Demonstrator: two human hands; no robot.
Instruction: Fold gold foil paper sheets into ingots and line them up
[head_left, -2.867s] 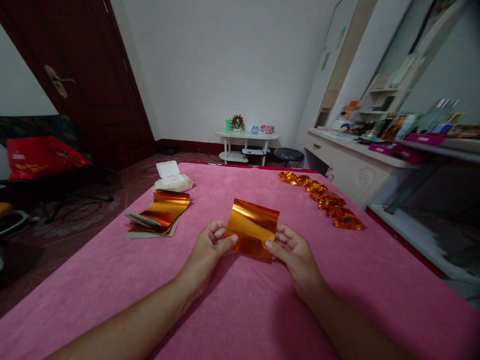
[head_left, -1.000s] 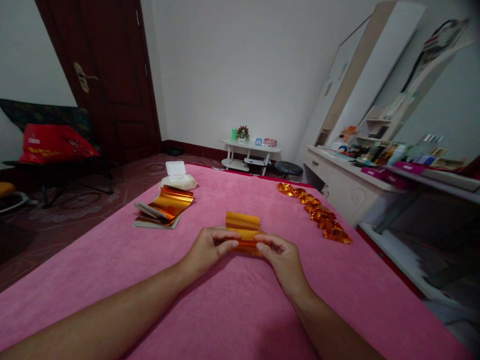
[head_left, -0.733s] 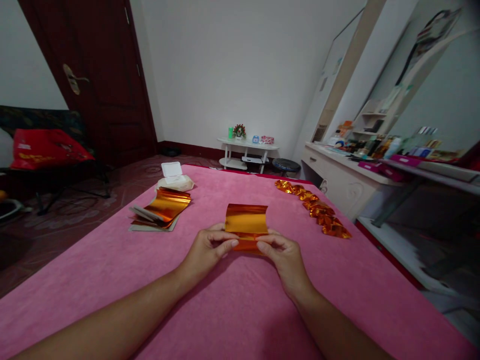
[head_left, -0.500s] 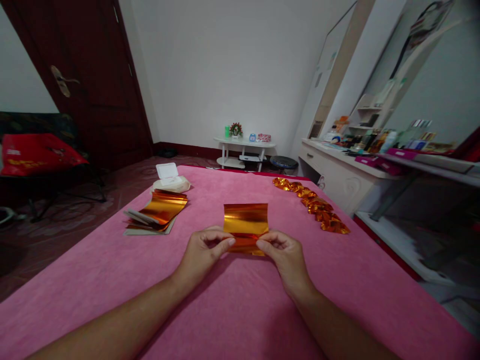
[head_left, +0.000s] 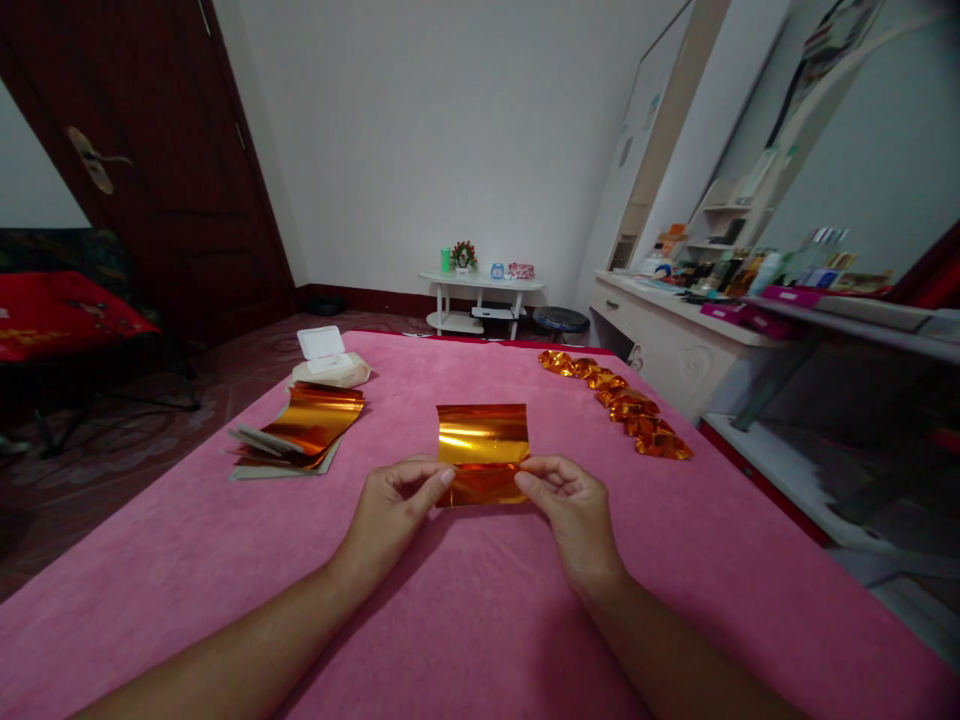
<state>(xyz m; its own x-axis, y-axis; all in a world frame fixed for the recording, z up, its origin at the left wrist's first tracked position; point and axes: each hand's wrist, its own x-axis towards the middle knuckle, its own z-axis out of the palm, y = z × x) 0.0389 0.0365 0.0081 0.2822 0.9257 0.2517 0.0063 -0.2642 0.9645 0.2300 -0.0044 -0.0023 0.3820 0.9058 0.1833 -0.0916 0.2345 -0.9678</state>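
A shiny gold foil sheet (head_left: 482, 435) is held up over the pink-covered surface, with a crease running across its lower half. My left hand (head_left: 405, 500) pinches its left edge at the crease between thumb and fingers. On the opposite edge, my right hand (head_left: 574, 510) grips the foil the same way. To the left lies a stack of gold foil sheets (head_left: 319, 415) with greyish backing sheets among them. Folded gold foil pieces (head_left: 626, 400) form a curved row on the right.
The pink cloth (head_left: 480, 620) covers the surface under my hands. Behind the stack sits a wipes packet (head_left: 334, 370) with its white lid raised. Farther off are a small white table (head_left: 480, 280), a round stool (head_left: 561, 320) and a cluttered dressing table (head_left: 675, 330).
The view has shifted slightly, so most things appear a little farther left. Both hands keep their pinch on the foil sheet, its lower part now looking flatter.
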